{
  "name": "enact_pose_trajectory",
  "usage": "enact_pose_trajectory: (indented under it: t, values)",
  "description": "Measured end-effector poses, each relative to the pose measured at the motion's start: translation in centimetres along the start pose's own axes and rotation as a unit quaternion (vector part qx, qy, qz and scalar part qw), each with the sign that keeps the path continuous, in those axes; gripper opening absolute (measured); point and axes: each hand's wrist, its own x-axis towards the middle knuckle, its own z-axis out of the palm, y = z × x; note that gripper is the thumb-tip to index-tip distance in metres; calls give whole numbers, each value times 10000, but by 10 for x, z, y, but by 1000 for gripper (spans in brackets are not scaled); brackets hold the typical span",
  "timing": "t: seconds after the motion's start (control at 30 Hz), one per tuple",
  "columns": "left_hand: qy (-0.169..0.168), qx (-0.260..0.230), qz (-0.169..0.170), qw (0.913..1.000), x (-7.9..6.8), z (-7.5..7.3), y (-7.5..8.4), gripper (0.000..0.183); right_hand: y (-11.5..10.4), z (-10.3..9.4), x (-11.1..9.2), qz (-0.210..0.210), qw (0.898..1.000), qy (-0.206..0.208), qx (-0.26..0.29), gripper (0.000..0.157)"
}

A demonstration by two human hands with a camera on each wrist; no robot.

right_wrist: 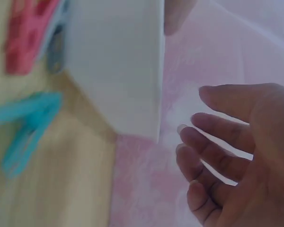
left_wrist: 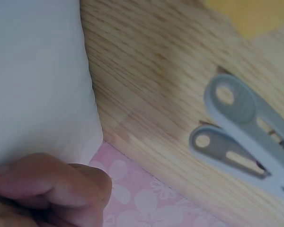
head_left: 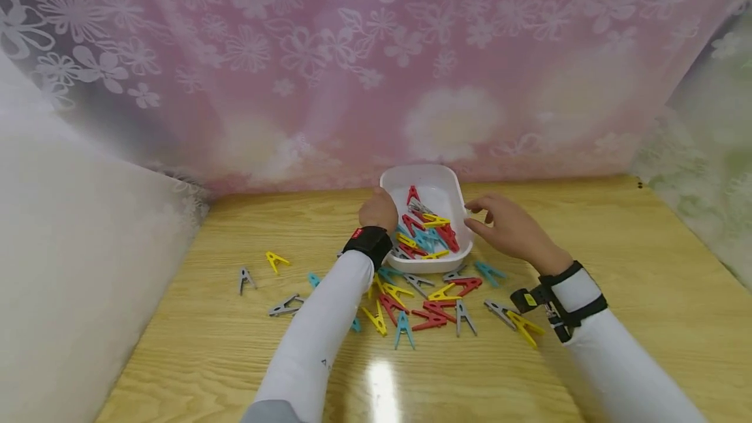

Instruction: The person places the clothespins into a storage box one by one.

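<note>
On the desk (head_left: pixel 176 358), the white box (head_left: pixel 431 267) of clothespins (head_left: pixel 448 239) is gripped at its left side by the left hand (head_left: pixel 378 209), seemingly to steady it, while the right hand (head_left: pixel 512 226) is held loosely spread just beside the opposite side.

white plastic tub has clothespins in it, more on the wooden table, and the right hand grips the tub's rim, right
The grip is wrong: the right wrist view shows the right hand apart from the white plastic tub, gripping nothing. Clothespins do lie in it and on the wooden table.
</note>
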Motion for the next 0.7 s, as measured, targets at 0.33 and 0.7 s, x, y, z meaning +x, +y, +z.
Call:
enact_pose_trajectory:
  t: [0.33, 0.7]
  values:
    - [-126, 98, 44, 9999, 3, -1, -2, 52, 18, 7, -47, 1129, 9851, -1291, -98, 61]
    - [20, -265, -13, 9996, -6, -5, 1, 42, 13, 30, -64, 1627, 9779, -1308, -80, 26]
